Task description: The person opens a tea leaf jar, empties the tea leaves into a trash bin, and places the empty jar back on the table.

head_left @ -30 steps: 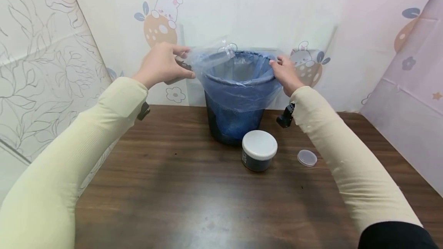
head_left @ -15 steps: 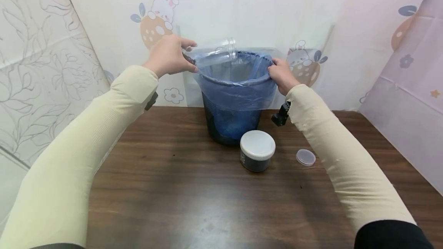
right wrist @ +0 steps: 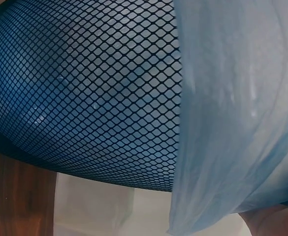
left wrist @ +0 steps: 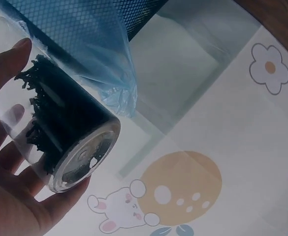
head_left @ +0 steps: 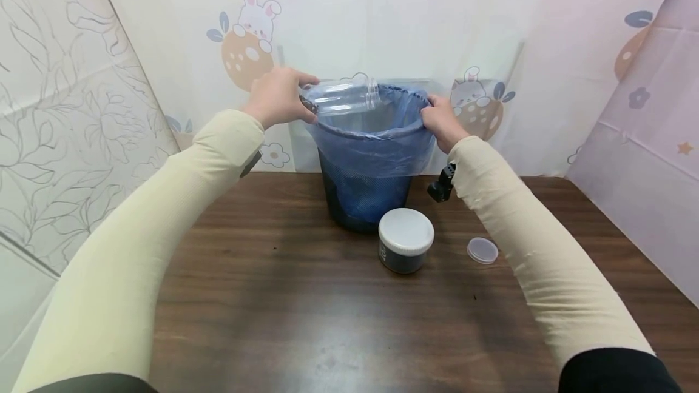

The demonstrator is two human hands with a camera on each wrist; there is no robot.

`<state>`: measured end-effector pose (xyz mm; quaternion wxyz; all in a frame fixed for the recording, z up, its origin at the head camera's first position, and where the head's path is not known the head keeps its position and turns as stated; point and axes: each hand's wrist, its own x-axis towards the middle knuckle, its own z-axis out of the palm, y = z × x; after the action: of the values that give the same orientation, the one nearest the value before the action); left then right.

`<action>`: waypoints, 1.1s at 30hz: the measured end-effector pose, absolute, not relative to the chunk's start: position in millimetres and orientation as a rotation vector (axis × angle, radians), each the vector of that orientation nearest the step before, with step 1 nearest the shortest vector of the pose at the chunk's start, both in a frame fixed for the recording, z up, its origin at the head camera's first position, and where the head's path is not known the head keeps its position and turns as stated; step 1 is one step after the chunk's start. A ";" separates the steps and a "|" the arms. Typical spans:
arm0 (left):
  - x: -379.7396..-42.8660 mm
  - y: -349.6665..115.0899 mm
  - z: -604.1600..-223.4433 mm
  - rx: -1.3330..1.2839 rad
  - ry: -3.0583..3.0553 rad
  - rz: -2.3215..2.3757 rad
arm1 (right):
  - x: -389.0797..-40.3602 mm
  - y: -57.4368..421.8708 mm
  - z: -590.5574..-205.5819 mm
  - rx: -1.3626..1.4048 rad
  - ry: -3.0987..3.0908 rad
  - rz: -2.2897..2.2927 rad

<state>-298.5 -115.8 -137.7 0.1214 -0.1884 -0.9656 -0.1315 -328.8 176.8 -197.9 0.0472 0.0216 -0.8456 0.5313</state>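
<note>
My left hand [head_left: 278, 99] grips a clear plastic jar [head_left: 344, 99] near its base. The jar lies almost on its side over the mouth of the bin, its open end pointing right. Dark, crumbly bits [left wrist: 67, 105] fill its lower part in the left wrist view. A black mesh bin [head_left: 357, 190] stands against the wall, lined with a blue translucent bag [head_left: 377, 153] folded over its rim. At the right side of that rim, my right hand [head_left: 443, 123] holds the edge with the bag; only a bit of this hand shows in the right wrist view.
In front of the bin stands a dark tub with a white lid [head_left: 406, 232]. To its right, a small clear round lid [head_left: 483, 250] lies on the brown wooden table [head_left: 306, 314]. Printed sheets cover the wall [head_left: 349, 17] close behind the bin.
My left hand has moved right, bringing the jar farther over the bin and nearly level, in front of the bag edge that covered it. My right fingers have closed round the rim.
</note>
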 end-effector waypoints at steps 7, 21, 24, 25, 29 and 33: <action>-298.8 -113.2 -136.1 -0.520 -2.829 -0.310 | -327.5 177.5 -196.8 0.066 -2.611 1.592; -303.3 -111.5 -135.4 -0.525 -2.834 -0.220 | -325.2 177.0 -196.6 0.044 -2.613 1.569; -303.4 -111.0 -136.7 -0.532 -2.829 -0.205 | -325.6 176.5 -197.3 0.047 -2.615 1.567; -303.4 -110.7 -136.7 -0.533 -2.828 -0.199 | -325.7 176.4 -197.5 0.048 -2.617 1.567; -302.8 -108.9 -136.1 -0.532 -2.836 -0.178 | -326.4 176.6 -198.1 0.038 -2.619 1.565; -302.8 -107.2 -135.6 -0.532 -2.839 -0.159 | -326.6 176.5 -197.7 0.033 -2.615 1.565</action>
<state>-302.8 -107.2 -135.6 0.1243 -0.1825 -0.9738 -0.0547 -326.6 176.5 -197.7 0.0468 0.0108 -0.8572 0.5128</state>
